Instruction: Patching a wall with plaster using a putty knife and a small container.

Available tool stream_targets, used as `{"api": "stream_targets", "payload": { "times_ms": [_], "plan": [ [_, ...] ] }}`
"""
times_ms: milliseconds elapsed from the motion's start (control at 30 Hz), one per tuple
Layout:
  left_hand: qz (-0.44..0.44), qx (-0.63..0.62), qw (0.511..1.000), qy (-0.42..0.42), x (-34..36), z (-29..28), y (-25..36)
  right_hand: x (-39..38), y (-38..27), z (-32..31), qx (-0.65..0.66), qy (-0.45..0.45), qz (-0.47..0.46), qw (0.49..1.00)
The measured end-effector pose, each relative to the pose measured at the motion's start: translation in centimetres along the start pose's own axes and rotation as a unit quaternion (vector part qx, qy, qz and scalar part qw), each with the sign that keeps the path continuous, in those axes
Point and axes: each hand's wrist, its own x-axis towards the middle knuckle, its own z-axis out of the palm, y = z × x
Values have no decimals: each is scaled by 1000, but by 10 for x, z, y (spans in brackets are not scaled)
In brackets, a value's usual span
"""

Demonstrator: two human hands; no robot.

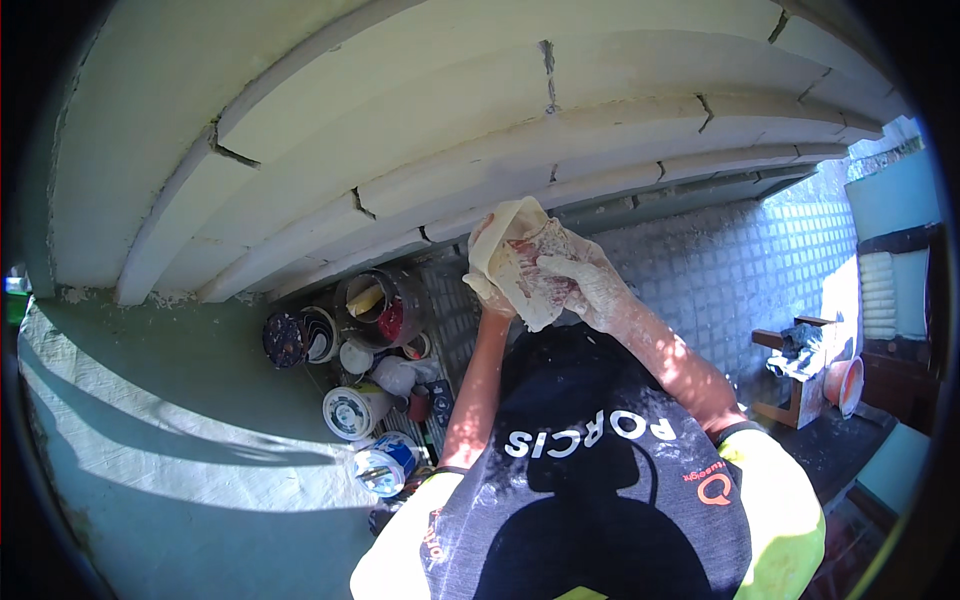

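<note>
With both my left hand (487, 285) and right hand (585, 285) clutching this dusty sanding sheet (525, 265), a loosened grip could drop it among the paint tubs (355, 400).

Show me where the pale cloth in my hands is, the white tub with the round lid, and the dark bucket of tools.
pale cloth (515, 245), head view, on its upper fold
white tub (352, 412), head view, on its round lid
dark bucket (380, 305), head view, on the tools and rim inside
</note>
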Motion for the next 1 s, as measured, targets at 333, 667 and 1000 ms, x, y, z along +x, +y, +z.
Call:
{"api": "stream_targets", "payload": {
  "times_ms": [333,667,1000],
  "plan": [
    [-54,-106,992,-30,8,16,49,-5,-23,-20,-394,-19,12,919],
    [-88,32,995,-45,5,15,50,-2,-24,-3,-341,-27,21,939],
    [-112,184,975,-53,5,13,41,-11,-16,3,1,-21,39,999]
  ]
}}
